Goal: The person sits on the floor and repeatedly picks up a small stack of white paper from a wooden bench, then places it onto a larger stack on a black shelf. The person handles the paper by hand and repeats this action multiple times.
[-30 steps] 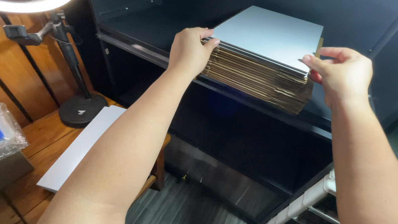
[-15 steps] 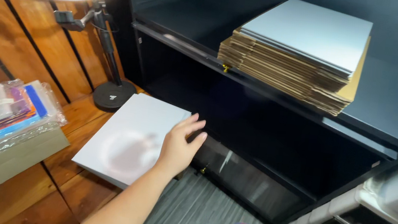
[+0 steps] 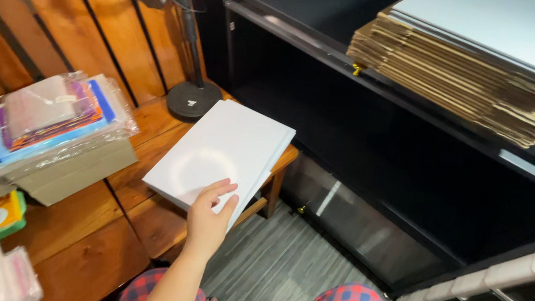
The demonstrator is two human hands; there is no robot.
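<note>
Left hand (image 3: 208, 218) fingers rest on, perhaps grip, the white board (image 3: 220, 155).

left hand (image 3: 208, 217): palm down, fingers (image 3: 216, 189) spread flat, pointing up & away, thumb out to the side
left forearm: bare, runs from bottom edge up to wrist, straight
right hand: out of view
legs: both knees at bottom edge

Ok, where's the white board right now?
In the head view the white board lies flat at centre-left on the wooden table, overhanging its edge, just in front of the lamp base, with the left hand on its near edge.
</note>
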